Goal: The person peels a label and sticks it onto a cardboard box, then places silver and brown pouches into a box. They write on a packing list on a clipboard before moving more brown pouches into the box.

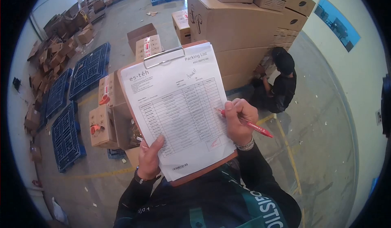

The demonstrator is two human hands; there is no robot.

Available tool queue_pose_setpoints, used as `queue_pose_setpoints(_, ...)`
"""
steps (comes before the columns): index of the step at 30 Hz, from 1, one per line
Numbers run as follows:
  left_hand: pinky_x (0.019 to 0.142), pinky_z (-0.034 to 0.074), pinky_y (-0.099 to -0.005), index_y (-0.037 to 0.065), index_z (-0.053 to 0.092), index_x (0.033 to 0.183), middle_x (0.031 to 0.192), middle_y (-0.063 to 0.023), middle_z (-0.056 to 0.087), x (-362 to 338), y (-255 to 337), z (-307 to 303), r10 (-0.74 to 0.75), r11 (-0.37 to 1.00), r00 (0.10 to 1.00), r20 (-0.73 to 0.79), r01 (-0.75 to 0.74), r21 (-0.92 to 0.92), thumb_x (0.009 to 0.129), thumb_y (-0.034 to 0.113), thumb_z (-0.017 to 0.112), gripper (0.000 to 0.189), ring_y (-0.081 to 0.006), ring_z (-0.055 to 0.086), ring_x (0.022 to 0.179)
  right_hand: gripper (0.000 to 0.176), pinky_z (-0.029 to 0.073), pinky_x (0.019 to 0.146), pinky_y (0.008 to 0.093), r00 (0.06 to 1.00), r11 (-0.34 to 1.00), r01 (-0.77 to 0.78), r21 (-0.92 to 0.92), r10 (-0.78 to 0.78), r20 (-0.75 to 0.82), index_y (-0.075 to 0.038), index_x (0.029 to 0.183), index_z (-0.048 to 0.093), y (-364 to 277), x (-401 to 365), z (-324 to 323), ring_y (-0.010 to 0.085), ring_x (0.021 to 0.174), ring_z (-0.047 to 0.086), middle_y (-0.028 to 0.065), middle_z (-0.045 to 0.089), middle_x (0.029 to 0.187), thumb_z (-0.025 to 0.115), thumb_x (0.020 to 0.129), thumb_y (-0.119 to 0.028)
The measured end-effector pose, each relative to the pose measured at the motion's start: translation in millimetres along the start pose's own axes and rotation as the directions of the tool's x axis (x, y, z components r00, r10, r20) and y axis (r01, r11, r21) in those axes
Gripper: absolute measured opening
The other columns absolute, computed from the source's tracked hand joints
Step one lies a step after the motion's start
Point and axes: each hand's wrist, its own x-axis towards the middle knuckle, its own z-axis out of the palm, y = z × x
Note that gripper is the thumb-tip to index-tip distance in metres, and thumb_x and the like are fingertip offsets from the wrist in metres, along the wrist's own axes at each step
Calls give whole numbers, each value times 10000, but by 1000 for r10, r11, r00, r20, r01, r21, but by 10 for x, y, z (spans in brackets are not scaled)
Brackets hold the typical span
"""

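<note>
A brown clipboard is held in front of me, tilted a little, with a metal clip at its top. Under the clip lies a white packing list, a printed table with red marks down its right side. My left hand grips the clipboard's lower left edge, thumb on the paper and the other fingers hidden behind. In my right hand is a red pen, its tip at the table's right-hand column. That hand's fingers are closed round the pen.
Large stacked cartons stand ahead, with a crouching person in dark clothes beside them. Taped boxes carrying orange tape dispensers are at left. Blue pallets lie on the floor, and collapsed cardboard is heaped along the left wall.
</note>
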Motion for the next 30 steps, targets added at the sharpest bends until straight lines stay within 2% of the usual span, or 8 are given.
queue_pose_setpoints(2,977,508,-349,-47,479,1383,1315,-160,616,3,-5,-12,-3,1000,1000,1,3,-8,991,119,573,436,-226,634,1148,302,361,506,264,1000,1000,10,2,-10,-24,-12,674,517,11,3,25,79,537,470,45,566,608,685,923,-35)
queue_pose_setpoints(11,984,503,-352,-40,481,1383,1316,-155,615,2,-8,1,-18,1000,1000,0,18,0,992,121,568,432,-223,627,1159,308,354,501,263,999,1000,-14,26,15,-33,-19,666,517,67,-16,21,77,533,466,43,569,607,691,920,-37)
queue_pose_setpoints(14,986,503,-352,-41,481,1383,1316,-155,615,4,0,-8,-24,1000,1000,-2,24,2,992,119,568,432,-223,626,1161,310,377,549,230,1000,1000,-17,9,17,14,-26,686,474,38,-17,11,49,589,466,32,577,658,623,957,-6)
queue_pose_setpoints(20,989,502,-355,-41,485,1383,1315,-160,617,-5,9,0,-16,1000,1000,-6,16,6,990,119,568,432,-226,626,1162,308,370,549,227,1000,999,-2,-40,3,24,-24,686,475,30,-23,-5,46,592,460,29,574,665,629,951,1)
queue_pose_setpoints(23,986,503,-356,-42,487,1384,1315,-161,618,-4,13,-30,-17,1000,1000,5,17,-1,989,117,569,433,-227,628,1158,322,352,477,272,1000,1000,0,-25,-1,-24,-22,654,507,58,-19,38,88,501,459,50,559,579,696,914,-39)
queue_pose_setpoints(30,972,510,-347,-48,510,1364,1294,-154,634,2,11,10,-11,1000,1000,8,11,2,992,131,582,420,-220,640,1135,313,366,494,267,1000,998,17,-53,-18,-7,-13,658,507,6,-2,30,91,516,467,55,552,581,702,903,-27)
